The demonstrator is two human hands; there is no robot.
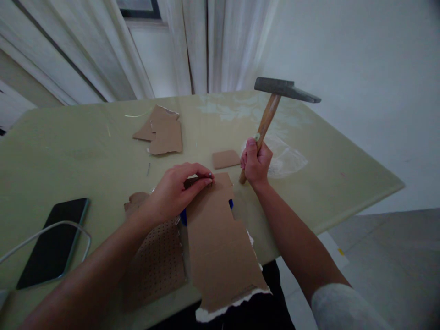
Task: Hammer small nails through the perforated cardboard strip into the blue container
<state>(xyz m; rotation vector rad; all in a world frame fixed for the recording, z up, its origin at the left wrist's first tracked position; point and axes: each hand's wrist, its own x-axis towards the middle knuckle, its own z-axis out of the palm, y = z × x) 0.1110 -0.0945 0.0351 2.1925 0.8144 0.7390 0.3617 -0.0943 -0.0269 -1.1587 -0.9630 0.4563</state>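
My right hand is closed around the wooden handle of a hammer, its dark metal head raised above the table. With thumb and forefinger my left hand pinches a small nail, of which only the tip end or head shows. Those fingers rest at the far end of a long torn piece of cardboard. Something blue peeks out from beneath that cardboard. Left of it lies a cardboard piece with rows of small holes, partly covered by my left forearm.
Torn cardboard scraps lie toward the back of the table, a loose nail near them. A small cardboard piece and a clear plastic bag are beside my right hand. A phone with a white cable lies left.
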